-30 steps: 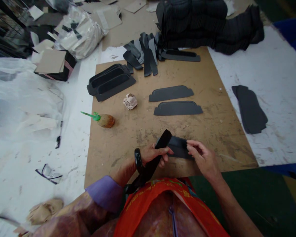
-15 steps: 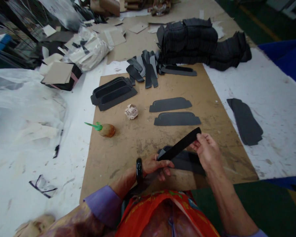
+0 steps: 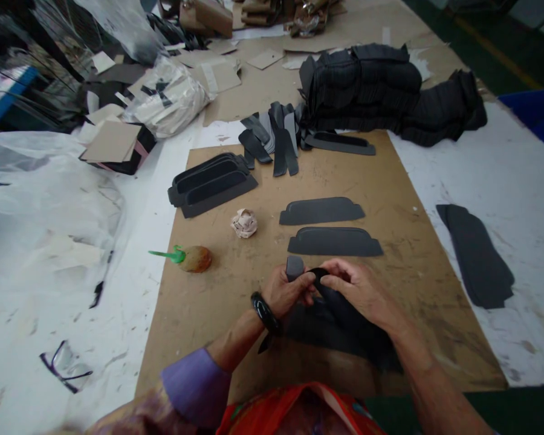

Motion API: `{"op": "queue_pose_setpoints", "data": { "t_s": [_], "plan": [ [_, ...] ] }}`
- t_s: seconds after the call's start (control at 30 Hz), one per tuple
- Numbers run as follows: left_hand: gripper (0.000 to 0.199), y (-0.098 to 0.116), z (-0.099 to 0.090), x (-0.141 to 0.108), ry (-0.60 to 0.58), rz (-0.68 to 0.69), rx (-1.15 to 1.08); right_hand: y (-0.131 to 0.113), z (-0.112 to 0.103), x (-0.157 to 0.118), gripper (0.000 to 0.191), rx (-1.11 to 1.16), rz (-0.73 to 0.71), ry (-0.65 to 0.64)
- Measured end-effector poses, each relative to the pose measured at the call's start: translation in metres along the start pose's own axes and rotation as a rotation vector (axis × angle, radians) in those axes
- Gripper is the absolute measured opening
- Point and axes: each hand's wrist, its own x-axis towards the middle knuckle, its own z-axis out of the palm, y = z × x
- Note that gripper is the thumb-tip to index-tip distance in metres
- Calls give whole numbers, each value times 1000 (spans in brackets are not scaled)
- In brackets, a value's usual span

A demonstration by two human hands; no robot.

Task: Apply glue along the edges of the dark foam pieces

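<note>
My left hand [image 3: 284,293], with a black bangle [image 3: 265,312] at its wrist, is closed on a dark strip [image 3: 294,268] whose grey end sticks up past the thumb. My right hand [image 3: 358,289] pinches the same strip close beside it, and the strip bends between the two thumbs. Beneath the hands lies a dark flat panel [image 3: 321,333], partly hidden and in shadow. Two grey shaped panels [image 3: 321,211] lie one in front of the other just beyond the hands.
Left are a bottle with a green nozzle [image 3: 194,258], a crumpled paper ball [image 3: 244,223], stacked dark panels [image 3: 217,184] and glasses [image 3: 66,367]. Loose strips [image 3: 278,139] and a large black pile [image 3: 362,87] stand behind. More panels [image 3: 478,257] lie right.
My right hand has moved left and inward, close to my left hand. The strip, stretched out straight between them before, is now bent. The view has shifted slightly.
</note>
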Motion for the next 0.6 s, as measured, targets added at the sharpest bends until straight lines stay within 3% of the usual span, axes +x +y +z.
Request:
{"op": "queue_pose_setpoints", "data": {
  "t_s": [0.13,0.3,0.43,0.53,0.6],
  "plan": [
    [33,-4,-8,12,87,21,86,13,-11,22,18,-121,29,-8],
    [32,-3,-32,13,111,211,790,24,-34,58,19,-541,-80,121],
    [43,-7,-36,17,5,298,1229,25,-39,85,16,-648,-122,81],
    [40,-11,-30,27,-62,396,1349,26,-34,98,17,-685,-115,56],
    [39,-11,-28,33,-80,387,1368,26,-30,102,18,-708,-120,47]
  ]
}}
